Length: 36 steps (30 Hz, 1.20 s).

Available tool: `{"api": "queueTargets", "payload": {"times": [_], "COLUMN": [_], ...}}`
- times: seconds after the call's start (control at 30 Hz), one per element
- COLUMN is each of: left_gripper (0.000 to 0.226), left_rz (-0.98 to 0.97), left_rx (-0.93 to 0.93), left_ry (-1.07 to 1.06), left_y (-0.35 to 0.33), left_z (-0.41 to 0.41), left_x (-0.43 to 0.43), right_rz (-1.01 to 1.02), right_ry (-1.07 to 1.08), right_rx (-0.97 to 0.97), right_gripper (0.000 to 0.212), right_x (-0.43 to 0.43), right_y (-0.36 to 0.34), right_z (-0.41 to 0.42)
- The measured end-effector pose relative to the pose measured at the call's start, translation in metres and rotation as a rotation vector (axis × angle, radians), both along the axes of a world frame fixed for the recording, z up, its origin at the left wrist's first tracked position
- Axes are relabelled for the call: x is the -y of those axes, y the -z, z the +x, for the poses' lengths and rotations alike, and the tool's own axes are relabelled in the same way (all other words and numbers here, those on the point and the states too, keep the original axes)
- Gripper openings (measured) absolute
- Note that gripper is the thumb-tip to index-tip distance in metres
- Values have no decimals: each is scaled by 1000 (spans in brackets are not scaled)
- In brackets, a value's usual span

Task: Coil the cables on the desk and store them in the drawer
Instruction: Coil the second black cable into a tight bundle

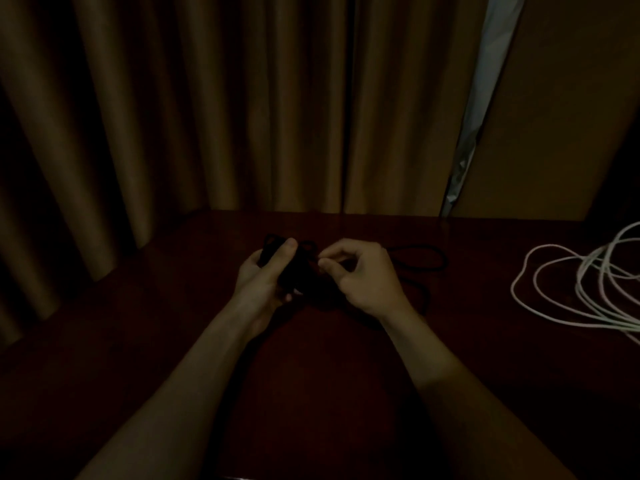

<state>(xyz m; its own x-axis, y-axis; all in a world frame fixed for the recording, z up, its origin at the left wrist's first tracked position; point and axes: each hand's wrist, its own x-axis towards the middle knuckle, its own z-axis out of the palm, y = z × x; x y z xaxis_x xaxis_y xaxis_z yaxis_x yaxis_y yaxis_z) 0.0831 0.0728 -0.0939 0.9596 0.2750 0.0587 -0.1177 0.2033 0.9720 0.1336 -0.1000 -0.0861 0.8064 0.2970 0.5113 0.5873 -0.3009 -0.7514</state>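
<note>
A black cable (pixel 437 260) lies partly wound above the middle of the dark wooden desk (pixel 173 306). My left hand (pixel 265 275) grips the wound bundle of it, thumb on top. My right hand (pixel 363 275) pinches a strand of the same cable just beside the bundle. A loose loop of the black cable trails on the desk to the right of my right hand. A white cable (pixel 568 289) lies in loose loops at the desk's right edge. No drawer is in view.
Brown curtains (pixel 207 116) hang right behind the desk's far edge. A pale strip of window (pixel 485 98) shows between curtain and wall at the right. The room is very dark.
</note>
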Motion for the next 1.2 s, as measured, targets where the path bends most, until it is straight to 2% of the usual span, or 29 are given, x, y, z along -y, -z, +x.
{"api": "queueTargets", "payload": {"times": [0.13, 0.23, 0.33, 0.43, 0.5, 0.57, 0.67, 0.8, 0.9, 1.03, 1.2], "left_gripper": [83, 64, 56, 71, 76, 73, 63, 65, 60, 65, 72], "left_rz": [-64, -128, -140, -202, -251, -291, -329, -443, -467, -363, -337], "left_rx": [-22, -7, -11, -4, -1, 13, 52, 35, 39, 64, 126], "left_ry": [33, 98, 158, 136, 107, 89, 70, 50, 43, 45, 27], "left_y": [-1, -5, -9, -7, -7, -7, -9, -11, -9, -5, -2], "left_z": [1, -1, -4, -3, -2, -3, -4, -5, -4, -2, 1], "left_x": [-1, -1, 1, -1, 0, 2, 4, 5, 2, 1, 2], "right_rz": [-109, -271, -169, -95, -105, -158, -114, 31, 85, 221, 294], "right_ry": [64, 171, 242, 160, 69, 37, 26, -68, -171, -207, -176], "right_rx": [72, 131, 77, -36, -119, -149, -176, -310, -347, -274, -207], "right_gripper": [7, 11, 24, 13, 36, 42, 34, 29, 14, 20, 23], "right_x": [-1, 1, 4, -1, -5, -10, -15, -16, -20, -28, -33], "right_y": [0, 4, 6, 6, 11, 14, 16, 16, 17, 21, 21], "right_z": [1, 2, 4, 0, 0, 2, 4, 1, -3, -9, -12]}}
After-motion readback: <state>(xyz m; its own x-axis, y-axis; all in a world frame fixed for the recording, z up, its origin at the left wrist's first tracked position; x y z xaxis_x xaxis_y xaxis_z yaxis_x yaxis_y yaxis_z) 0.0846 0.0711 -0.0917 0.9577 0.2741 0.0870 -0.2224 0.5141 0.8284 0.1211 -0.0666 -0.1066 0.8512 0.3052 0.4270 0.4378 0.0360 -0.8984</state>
